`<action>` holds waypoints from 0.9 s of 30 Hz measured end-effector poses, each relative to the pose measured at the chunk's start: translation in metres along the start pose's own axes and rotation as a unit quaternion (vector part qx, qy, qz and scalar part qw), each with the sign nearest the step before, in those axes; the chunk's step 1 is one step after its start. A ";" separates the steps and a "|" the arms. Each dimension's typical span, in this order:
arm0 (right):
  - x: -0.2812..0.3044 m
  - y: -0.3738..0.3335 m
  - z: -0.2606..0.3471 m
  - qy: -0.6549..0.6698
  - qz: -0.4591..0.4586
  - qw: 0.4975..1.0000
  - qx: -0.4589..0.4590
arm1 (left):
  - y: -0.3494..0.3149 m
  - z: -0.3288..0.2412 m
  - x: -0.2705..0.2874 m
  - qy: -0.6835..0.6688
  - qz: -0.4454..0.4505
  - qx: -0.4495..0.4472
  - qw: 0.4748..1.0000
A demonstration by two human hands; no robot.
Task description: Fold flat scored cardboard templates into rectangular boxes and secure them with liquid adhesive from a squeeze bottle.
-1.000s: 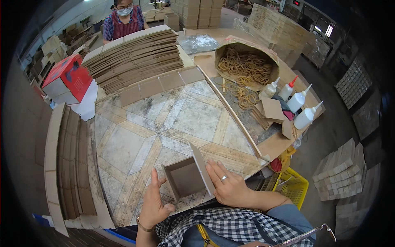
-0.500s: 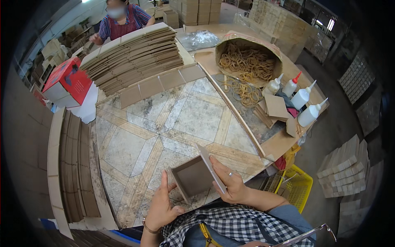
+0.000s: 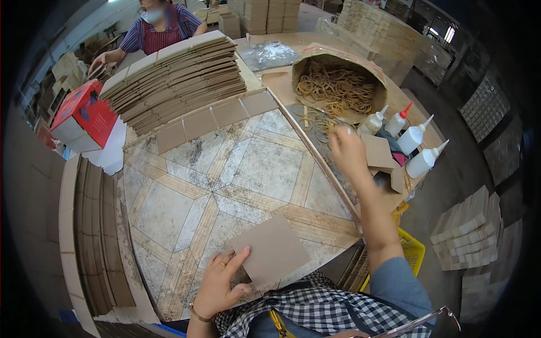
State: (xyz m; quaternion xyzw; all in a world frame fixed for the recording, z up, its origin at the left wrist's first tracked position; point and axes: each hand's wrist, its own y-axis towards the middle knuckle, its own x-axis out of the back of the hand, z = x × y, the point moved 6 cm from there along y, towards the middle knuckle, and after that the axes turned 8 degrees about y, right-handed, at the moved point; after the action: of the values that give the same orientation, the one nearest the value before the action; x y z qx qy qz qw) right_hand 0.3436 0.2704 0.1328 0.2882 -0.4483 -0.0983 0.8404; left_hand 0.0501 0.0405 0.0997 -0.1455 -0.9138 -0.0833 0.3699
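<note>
Hands, two, both the person's own. Left hand (image 3: 218,283): at the left side of one brown square panel (image 3: 275,250), index fingertip on its upper face, thumb well apart from the index finger. One ring on this hand, one band at the wrist (image 3: 202,313). Panel lies about midway along the near edge of the patterned tabletop (image 3: 270,163), set askew; what is beneath it is mostly hidden.

Right hand (image 3: 346,149): out past the tabletop's right edge, over the near side of the loose rubber bands (image 3: 316,123). Fingers bent downward and close together; cannot tell whether a band is between them. Bands too tangled to count.

Beyond the far right corner: one open bag (image 3: 378,93) of bands. Outside the right edge: squeeze bottles (image 3: 414,138), four, one red-tipped, three white-tipped; small brown boards (image 3: 378,151), at least two, beside them. One wooden strip (image 3: 310,146) runs along the right edge. Yellow basket (image 3: 414,253), one, below the near right corner.

Board stacks, two: far stack (image 3: 180,79) behind the far edge, left stack (image 3: 96,236) along the left edge. Red-and-white box (image 3: 90,115), one, off the far left corner. One co-worker (image 3: 160,31) behind the far stack.
</note>
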 end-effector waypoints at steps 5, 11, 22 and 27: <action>-0.055 0.063 -0.146 -0.213 0.153 0.942 -0.210 | 0.012 0.006 -0.002 0.028 -0.007 -0.020 0.999; -0.048 0.075 -0.132 -0.112 0.100 0.956 -0.250 | 0.004 0.005 -0.001 0.060 -0.033 -0.024 0.997; -0.045 -0.013 0.091 0.568 0.383 0.705 -0.186 | 0.004 0.001 0.032 -0.033 -0.268 0.011 0.963; -0.031 -0.078 0.215 0.521 0.452 0.723 -0.048 | 0.021 -0.028 0.055 -0.068 -0.202 -0.034 0.976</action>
State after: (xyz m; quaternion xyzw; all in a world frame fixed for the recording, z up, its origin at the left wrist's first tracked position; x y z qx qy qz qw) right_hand 0.1584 0.1350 0.1597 0.0166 -0.0120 0.4379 0.8988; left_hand 0.0382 0.0643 0.1591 0.0244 -0.9440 -0.1775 0.2771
